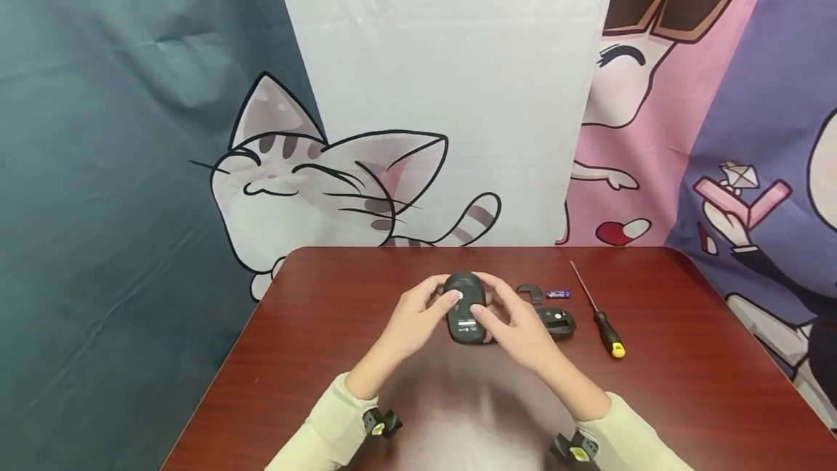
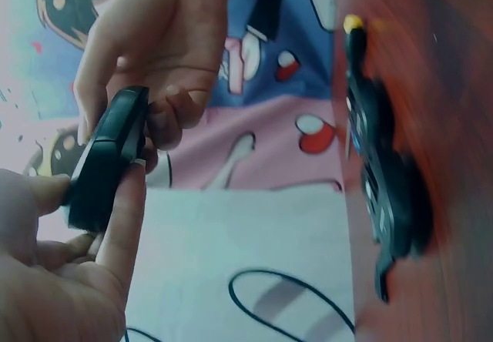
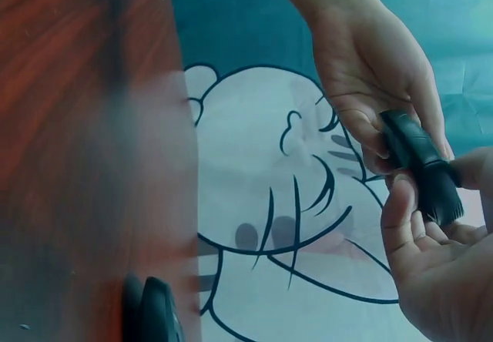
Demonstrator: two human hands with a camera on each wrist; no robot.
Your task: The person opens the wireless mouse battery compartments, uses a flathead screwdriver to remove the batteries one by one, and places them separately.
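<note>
A black computer mouse (image 1: 466, 320) is held up above the table, its labelled underside turned toward me. My left hand (image 1: 413, 320) grips its left side, with the thumb on the underside. From the right, my right hand (image 1: 521, 327) holds it too, thumb pressed near the edge of the underside. Both wrist views show the mouse (image 2: 112, 153) edge-on between the fingers of the two hands. On the table beyond the right hand lies another black mouse (image 1: 559, 323) with an open slot in its underside, partly hidden by that hand.
Behind the second mouse are a small black curved cover (image 1: 531, 292) and a blue battery (image 1: 558, 294). A screwdriver (image 1: 608, 333) with a black and yellow handle lies at the right of the reddish-brown table (image 1: 314, 355). A printed cloth (image 1: 445, 57) hangs behind.
</note>
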